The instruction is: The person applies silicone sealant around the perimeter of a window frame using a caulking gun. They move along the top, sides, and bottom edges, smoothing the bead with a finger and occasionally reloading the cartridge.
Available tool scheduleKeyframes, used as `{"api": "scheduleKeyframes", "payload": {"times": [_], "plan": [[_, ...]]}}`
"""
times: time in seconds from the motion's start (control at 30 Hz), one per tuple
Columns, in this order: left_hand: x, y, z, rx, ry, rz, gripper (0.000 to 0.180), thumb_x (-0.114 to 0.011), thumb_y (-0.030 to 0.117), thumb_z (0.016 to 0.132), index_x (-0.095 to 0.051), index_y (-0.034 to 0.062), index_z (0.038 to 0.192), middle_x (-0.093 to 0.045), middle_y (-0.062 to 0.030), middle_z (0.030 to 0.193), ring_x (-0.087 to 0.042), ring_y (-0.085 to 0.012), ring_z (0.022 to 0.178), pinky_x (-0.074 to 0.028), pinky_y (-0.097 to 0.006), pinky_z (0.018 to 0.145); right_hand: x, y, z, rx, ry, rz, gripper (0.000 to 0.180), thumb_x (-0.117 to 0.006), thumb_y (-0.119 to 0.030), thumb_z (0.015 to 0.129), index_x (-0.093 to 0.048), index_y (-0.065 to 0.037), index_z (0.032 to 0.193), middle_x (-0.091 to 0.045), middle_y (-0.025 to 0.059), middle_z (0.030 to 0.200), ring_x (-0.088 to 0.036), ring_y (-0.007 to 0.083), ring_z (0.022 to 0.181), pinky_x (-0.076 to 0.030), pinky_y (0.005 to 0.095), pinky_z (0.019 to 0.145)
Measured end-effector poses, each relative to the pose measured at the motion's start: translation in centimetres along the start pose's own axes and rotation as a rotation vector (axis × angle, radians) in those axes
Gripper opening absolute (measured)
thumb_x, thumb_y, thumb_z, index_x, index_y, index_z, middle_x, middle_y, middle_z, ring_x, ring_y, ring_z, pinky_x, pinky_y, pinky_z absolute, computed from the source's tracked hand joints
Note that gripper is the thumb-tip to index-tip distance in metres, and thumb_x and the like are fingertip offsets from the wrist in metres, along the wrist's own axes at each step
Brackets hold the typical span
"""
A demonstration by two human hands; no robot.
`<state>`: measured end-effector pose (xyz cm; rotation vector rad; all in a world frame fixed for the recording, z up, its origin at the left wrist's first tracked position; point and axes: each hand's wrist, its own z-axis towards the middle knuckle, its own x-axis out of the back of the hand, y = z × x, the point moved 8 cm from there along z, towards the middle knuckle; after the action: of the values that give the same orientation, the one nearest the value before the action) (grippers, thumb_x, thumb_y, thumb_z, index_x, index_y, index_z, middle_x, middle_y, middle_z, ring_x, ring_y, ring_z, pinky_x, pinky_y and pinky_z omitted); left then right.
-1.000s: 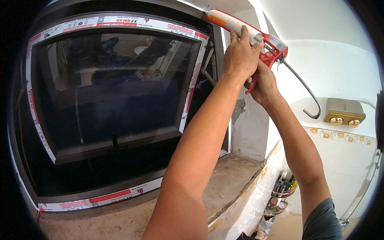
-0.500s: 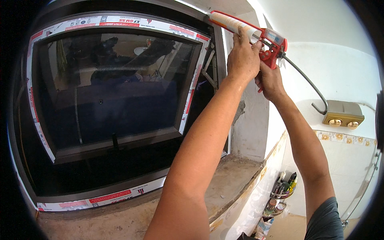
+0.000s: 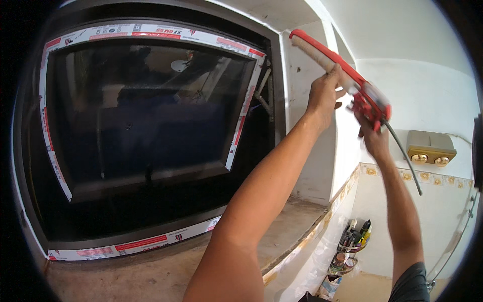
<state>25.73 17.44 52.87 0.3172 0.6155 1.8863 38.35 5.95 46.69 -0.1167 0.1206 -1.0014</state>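
A red caulking gun (image 3: 347, 69) with a pale sealant tube (image 3: 313, 53) is held up at the upper right, blurred by motion. Its nose tilts up and left toward the white window reveal, apart from the frame. My right hand (image 3: 375, 142) is closed round the handle and trigger, partly hidden behind the red body. Nearer the middle of the tube, my left hand (image 3: 324, 96) steadies the gun from below, its upper fingers against the tube and the others loosely curled. The gun's bent metal rod (image 3: 405, 158) sticks out down and right.
A dark-framed window (image 3: 151, 116) with red-and-white protective tape (image 3: 156, 30) fills the left. Below it runs a rough cement sill (image 3: 282, 229). On the right wall are a gold heater lamp (image 3: 430, 148), a corner rack of bottles (image 3: 352, 241) and a shower rail (image 3: 460, 236).
The caulking gun has swung right and down, away from the window frame's top right corner, and tilts more steeply. Both hands have moved right and down with it.
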Motion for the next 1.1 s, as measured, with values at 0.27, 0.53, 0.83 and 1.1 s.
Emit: {"api": "scheduleKeyframes", "payload": {"times": [0.27, 0.53, 0.83, 1.1], "plan": [[-5.2, -2.6, -4.3, 0.033, -0.106, -0.319, 0.033, -0.071, 0.027, 0.094, -0.065, 0.0044, 0.118, -0.068, -0.0070, 0.107, -0.068, -0.0200, 0.097, -0.057, -0.036, 0.084, 0.0, -2.3, -16.5, -0.687, -0.061, 1.269, 0.039, -0.054, -0.041, 0.107, -0.060, -0.012, 0.132, -0.072, 0.0159, 0.122, -0.037, 0.0067, 0.038, -0.028, 0.0210, 0.031], [-9.7, -3.4, -6.3, 0.013, -0.033, 0.163, 0.047, -0.075, 0.045, 0.096, -0.064, 0.0021, 0.113, -0.067, -0.0044, 0.101, -0.066, -0.0121, 0.087, -0.057, -0.030, 0.080, 1.7, -1.6, -20.1, -0.631, 0.093, 1.300, 0.037, -0.055, -0.038, 0.106, -0.057, -0.013, 0.133, -0.069, 0.0169, 0.126, -0.042, 0.0064, 0.039, -0.030, 0.0203, 0.031], [-7.0, -3.4, -6.6, -0.046, 0.176, 0.145, 0.054, -0.076, 0.047, 0.093, -0.065, -0.0046, 0.107, -0.069, -0.0087, 0.095, -0.066, -0.0136, 0.075, -0.052, -0.028, 0.063, 0.9, -3.2, -18.8, -0.540, 0.094, 1.193, 0.041, -0.062, -0.034, 0.101, -0.055, -0.008, 0.132, -0.066, 0.0177, 0.132, -0.067, 0.0210, 0.087, -0.056, 0.0366, 0.074], [-0.5, 0.0, -13.5, 0.170, -0.100, 1.078, 0.082, -0.065, 0.059, 0.095, -0.050, -0.0078, 0.141, -0.068, -0.0250, 0.115, -0.069, -0.0321, 0.099, -0.054, -0.042, 0.088, -1.7, -2.6, -8.3, -0.423, 0.096, 1.370, 0.021, -0.061, -0.018, 0.096, -0.061, -0.007, 0.114, -0.069, 0.0140, 0.116, -0.064, 0.0338, 0.123, -0.052, 0.0533, 0.107]]}}
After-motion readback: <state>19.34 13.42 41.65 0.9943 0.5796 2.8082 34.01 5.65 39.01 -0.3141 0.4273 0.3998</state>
